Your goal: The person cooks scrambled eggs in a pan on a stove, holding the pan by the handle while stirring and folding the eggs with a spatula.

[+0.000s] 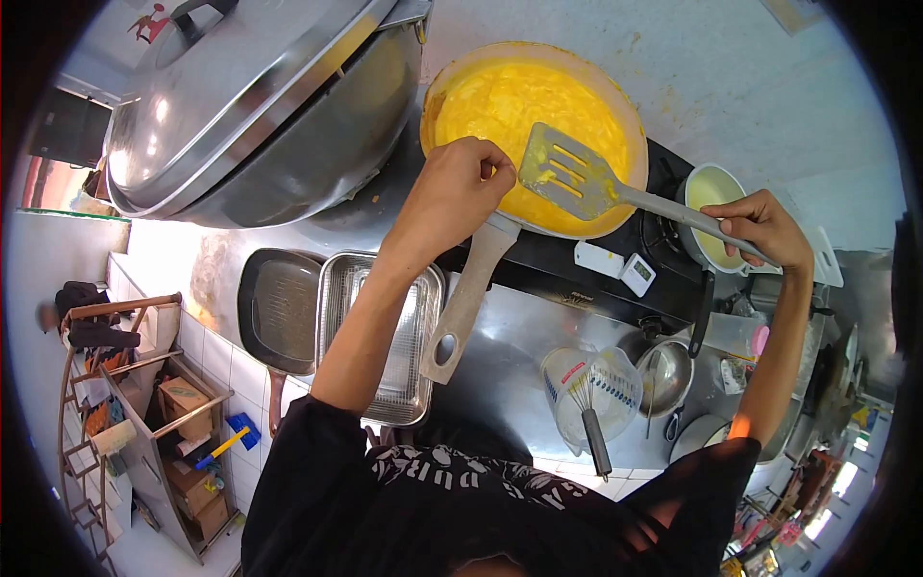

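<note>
My right hand (766,231) grips the handle of a grey slotted spatula (615,188), whose blade has bits of yellow food stuck on it. The blade is held above a frying pan (435,101) filled with soft yellow egg (519,101). Close to the blade's left edge is my left hand (461,183), its fingers curled into a pinch. Whatever those fingertips hold, if anything, is too small to make out. The pan's long pale handle (471,288) points toward my body, below my left wrist.
A big lidded steel pot (288,144) stands at left. Nearer me are a square dark pan (274,308) and a metal tray (423,394). Right of the egg pan is a pot (716,183); a small digital timer (637,275), a whisk (593,433) in a measuring jug (625,385) and a steel bowl (678,375) lie nearby.
</note>
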A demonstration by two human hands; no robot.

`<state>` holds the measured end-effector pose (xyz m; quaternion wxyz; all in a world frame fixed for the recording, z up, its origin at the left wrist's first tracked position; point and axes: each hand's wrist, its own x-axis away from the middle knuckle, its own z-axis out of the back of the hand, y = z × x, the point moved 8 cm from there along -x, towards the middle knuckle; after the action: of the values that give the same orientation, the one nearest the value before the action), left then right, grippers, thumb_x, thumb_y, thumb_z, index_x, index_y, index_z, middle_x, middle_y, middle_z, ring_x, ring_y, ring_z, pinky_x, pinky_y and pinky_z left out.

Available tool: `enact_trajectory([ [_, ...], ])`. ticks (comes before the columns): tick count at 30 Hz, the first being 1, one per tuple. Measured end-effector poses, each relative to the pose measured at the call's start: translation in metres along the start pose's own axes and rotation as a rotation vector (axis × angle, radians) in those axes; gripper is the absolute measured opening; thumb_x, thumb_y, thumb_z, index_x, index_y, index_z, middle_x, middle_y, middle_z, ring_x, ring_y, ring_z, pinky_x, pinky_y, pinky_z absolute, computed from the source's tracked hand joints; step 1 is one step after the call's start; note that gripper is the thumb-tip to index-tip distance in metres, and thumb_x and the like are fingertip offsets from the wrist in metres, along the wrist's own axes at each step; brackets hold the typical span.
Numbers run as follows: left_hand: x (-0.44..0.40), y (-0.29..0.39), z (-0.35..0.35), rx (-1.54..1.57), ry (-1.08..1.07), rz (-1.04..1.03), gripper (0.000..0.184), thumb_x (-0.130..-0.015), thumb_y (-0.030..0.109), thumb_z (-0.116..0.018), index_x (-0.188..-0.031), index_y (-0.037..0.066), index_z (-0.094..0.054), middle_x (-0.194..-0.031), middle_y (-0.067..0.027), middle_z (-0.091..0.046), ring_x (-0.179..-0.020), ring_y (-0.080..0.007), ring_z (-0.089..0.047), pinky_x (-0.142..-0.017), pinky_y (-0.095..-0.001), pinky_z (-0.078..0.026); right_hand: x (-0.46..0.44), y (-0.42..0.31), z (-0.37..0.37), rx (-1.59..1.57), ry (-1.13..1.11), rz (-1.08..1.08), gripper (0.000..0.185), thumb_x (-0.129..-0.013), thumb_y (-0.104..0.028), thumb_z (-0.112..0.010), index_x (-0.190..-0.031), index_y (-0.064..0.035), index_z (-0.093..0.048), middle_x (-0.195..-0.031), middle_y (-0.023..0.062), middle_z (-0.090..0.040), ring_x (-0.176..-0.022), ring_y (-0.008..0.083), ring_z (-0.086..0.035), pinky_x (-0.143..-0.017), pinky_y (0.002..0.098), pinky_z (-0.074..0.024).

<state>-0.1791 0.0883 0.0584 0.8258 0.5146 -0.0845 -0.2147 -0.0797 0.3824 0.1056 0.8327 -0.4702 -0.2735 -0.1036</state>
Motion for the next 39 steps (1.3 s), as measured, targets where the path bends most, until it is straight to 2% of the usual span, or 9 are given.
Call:
enact_trajectory([
  [9,0.036,0.001,0.046,0.002,0.083,0.144,0.022,-0.082,0.016,-0.059,-0.087,-0.005,-0.06,-0.071,-0.004,-0.058,-0.06,-0.0063,-0.048,-0.055,-0.0221,-0.04,0.006,0.001,-0.001,0.053,0.065,-0.012,0.029,-0.082,-0.013,-0.058,-0.106,0.0021,-0.06,-0.054,0.003,-0.055,-0.033,0.0034,-0.038,-0.03,0.0189,-0.0282],
  [12,0.081,0.005,0.086,0.134,0.248,0.117,0.022,-0.079,0.015,-0.058,-0.084,-0.007,-0.061,-0.067,-0.0087,-0.056,-0.058,-0.0121,-0.05,-0.056,-0.0265,-0.042,0.009,-0.003,-0.008,0.146,0.158,-0.027,0.031,-0.082,-0.015,-0.055,-0.108,0.0022,-0.059,-0.055,0.002,-0.052,-0.035,0.0043,-0.039,-0.033,0.0202,-0.029],
  [16,0.19,-0.016,0.16,0.148,0.452,0.365,0.017,-0.081,0.013,-0.06,-0.085,-0.003,-0.06,-0.072,-0.0053,-0.057,-0.059,-0.0073,-0.049,-0.055,-0.0229,-0.042,0.016,-0.003,-0.015,0.346,0.282,-0.041,0.036,-0.083,-0.016,-0.053,-0.115,0.0,-0.055,-0.058,0.0017,-0.049,-0.036,0.0052,-0.038,-0.034,0.0211,-0.0291],
  [17,0.221,-0.023,0.181,0.151,0.563,0.265,0.015,-0.082,0.012,-0.06,-0.087,-0.002,-0.06,-0.074,-0.0039,-0.058,-0.06,-0.0051,-0.049,-0.053,-0.0202,-0.04,0.016,0.002,-0.014,0.389,0.301,-0.016,0.039,-0.083,-0.018,-0.053,-0.118,-0.0003,-0.053,-0.058,0.002,-0.049,-0.036,0.0053,-0.038,-0.033,0.0212,-0.0289],
  [20,0.325,-0.048,0.228,0.125,0.796,0.559,0.015,-0.084,0.01,-0.058,-0.091,-0.002,-0.059,-0.078,-0.0014,-0.057,-0.061,-0.0023,-0.047,-0.047,-0.0179,-0.038,0.025,-0.01,-0.03,0.569,0.396,-0.054,0.038,-0.083,-0.015,-0.051,-0.119,-0.0018,-0.052,-0.06,0.0014,-0.048,-0.04,0.0055,-0.039,-0.036,0.0227,-0.0304],
  [24,0.466,-0.109,0.265,-0.016,1.062,0.797,0.017,-0.082,0.018,-0.059,-0.086,0.002,-0.063,-0.061,0.0056,-0.048,-0.048,0.0,-0.035,-0.042,-0.0162,-0.025,0.028,-0.007,-0.035,0.695,0.392,-0.001,0.038,-0.084,-0.015,-0.051,-0.12,-0.0022,-0.052,-0.059,0.0017,-0.048,-0.042,0.0055,-0.039,-0.037,0.0233,-0.0307],
  [27,0.55,-0.16,0.257,-0.013,1.191,0.899,0.021,-0.081,0.018,-0.06,-0.085,-0.002,-0.063,-0.064,0.0011,-0.054,-0.051,-0.0039,-0.04,-0.045,-0.0202,-0.031,0.023,-0.002,-0.036,0.743,0.381,0.04,0.04,-0.084,-0.019,-0.052,-0.121,-0.0027,-0.051,-0.06,0.0024,-0.049,-0.042,0.0062,-0.039,-0.037,0.0242,-0.0301],
  [34,0.616,-0.291,0.147,0.349,0.989,1.089,0.026,-0.077,0.022,-0.063,-0.084,-0.003,-0.063,-0.058,-0.0004,-0.05,-0.048,-0.0069,-0.042,-0.043,-0.0225,-0.035,0.028,-0.012,-0.052,0.83,0.49,-0.009,0.046,-0.084,-0.028,-0.055,-0.123,-0.0036,-0.049,-0.067,0.0031,-0.053,-0.049,0.007,-0.035,-0.043,0.0242,-0.0295],
  [39,0.656,-0.389,0.053,0.536,0.899,1.231,0.026,-0.081,0.022,-0.057,-0.094,-0.001,-0.062,-0.072,-0.0018,-0.054,-0.061,-0.0095,-0.047,-0.052,-0.0246,-0.04,0.031,-0.024,-0.064,0.834,0.494,-0.031,0.048,-0.082,-0.03,-0.057,-0.124,-0.0076,-0.049,-0.07,0.0022,-0.055,-0.053,0.0075,-0.033,-0.046,0.0239,-0.0291],
])
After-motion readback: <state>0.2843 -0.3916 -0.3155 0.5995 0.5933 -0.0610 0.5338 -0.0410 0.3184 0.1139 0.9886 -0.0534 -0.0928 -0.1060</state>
